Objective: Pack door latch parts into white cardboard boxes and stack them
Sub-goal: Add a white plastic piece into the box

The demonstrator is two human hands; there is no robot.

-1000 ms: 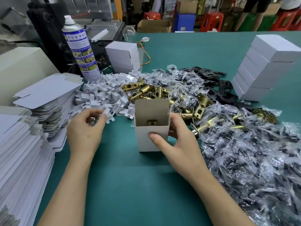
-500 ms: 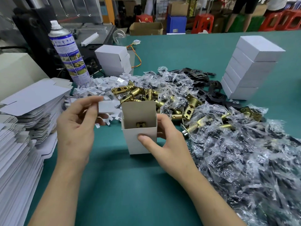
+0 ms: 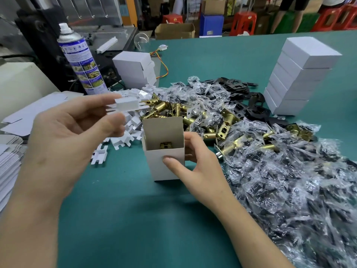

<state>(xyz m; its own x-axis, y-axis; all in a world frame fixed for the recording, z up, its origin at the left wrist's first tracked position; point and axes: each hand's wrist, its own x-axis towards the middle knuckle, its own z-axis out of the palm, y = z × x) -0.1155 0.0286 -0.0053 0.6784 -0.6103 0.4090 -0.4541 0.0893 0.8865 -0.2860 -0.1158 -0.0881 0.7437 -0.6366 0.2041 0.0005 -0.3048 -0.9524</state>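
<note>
**While the box is standing open, an insert is being held beside its mouth**

While the right hand (image 3: 195, 167) is gripping the white cardboard box (image 3: 164, 165) at the centre of the frame, thumb pressing on the front wall and fingers curling round the right side, the left hand (image 3: 63, 136) is pinching a small white cardboard insert (image 3: 126, 104) between thumb and fingertips, up and to the left of the box mouth. The insert is showing blurred, so the exact hold is hard to tell. The box is standing on end on the green table (image 3: 135, 219), its top flap sticking up at the back, and a brass latch part (image 3: 165, 145) is showing deep inside.

Several things are looking risky from here. The insert is carrying notched tabs, and these are likely to be catching on the rim or the raised flap if it is going in tilted. A light pinch may be letting it drop among the loose inserts (image 3: 123, 140) lying just left of the box. The tall, narrow box is probably prone to tipping under an off-centre push; the right hand's grip is what is guarding against that. The latch inside may be sitting crooked and blocking the insert. Just right of the box, brass latches (image 3: 173, 109) and crinkled plastic bags (image 3: 289, 180) are crowding the right hand, so a knuckle may be dragging pieces along. A stack of closed boxes (image 3: 297, 74) is standing at the upper right, well apart.
</note>
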